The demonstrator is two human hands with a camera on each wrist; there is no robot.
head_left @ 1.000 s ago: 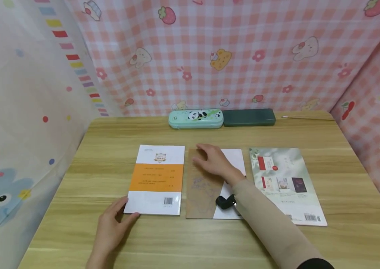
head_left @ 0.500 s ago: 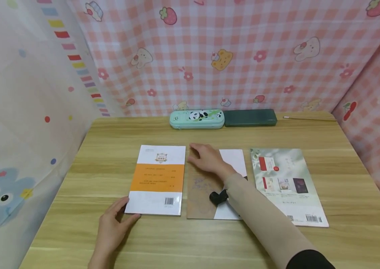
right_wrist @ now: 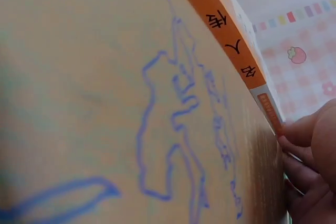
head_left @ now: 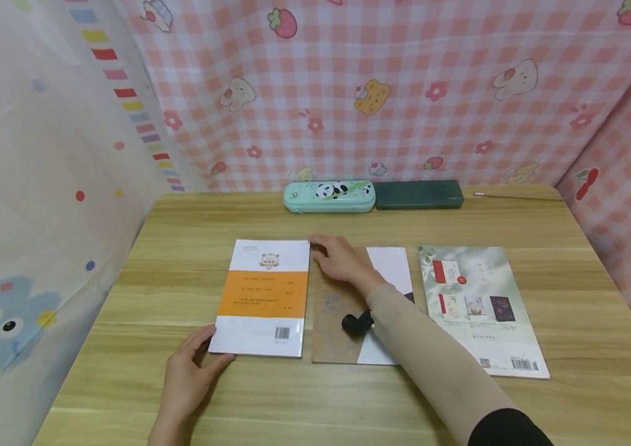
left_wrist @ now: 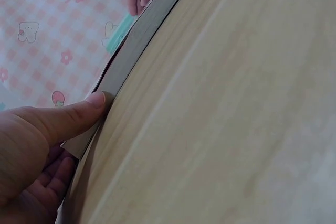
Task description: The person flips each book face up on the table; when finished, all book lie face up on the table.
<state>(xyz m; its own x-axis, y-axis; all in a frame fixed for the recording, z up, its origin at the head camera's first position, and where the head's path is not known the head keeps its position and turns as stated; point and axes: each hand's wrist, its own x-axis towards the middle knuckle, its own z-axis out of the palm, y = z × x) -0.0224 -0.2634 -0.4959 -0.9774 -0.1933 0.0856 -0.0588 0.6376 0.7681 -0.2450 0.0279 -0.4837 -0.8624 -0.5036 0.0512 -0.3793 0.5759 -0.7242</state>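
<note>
An orange-and-white book (head_left: 265, 294) lies flat on the table, back cover up, its barcode toward the near edge. My left hand (head_left: 187, 378) holds its near left corner, thumb at the bottom edge and fingers along the left side. In the left wrist view the thumb (left_wrist: 79, 116) presses the edge of the pages. At the far right corner, my right hand (head_left: 340, 257) grips the book with curled fingers; the right wrist view has the fingertips at the end of its orange spine (right_wrist: 236, 45). Under the right forearm lies a brown-and-white book (head_left: 335, 341), partly hidden.
A pale green magazine (head_left: 488, 334) lies to the right. Along the back stand a mint panda pencil case (head_left: 329, 197), a dark green case (head_left: 418, 194) and a thin stick (head_left: 516, 196). Patterned curtains (head_left: 293, 74) close off the back and sides of the wooden table (head_left: 271, 402).
My right hand has moved left across the brown-and-white book to the orange-and-white book's far right corner. The left hand stays at the near left corner.
</note>
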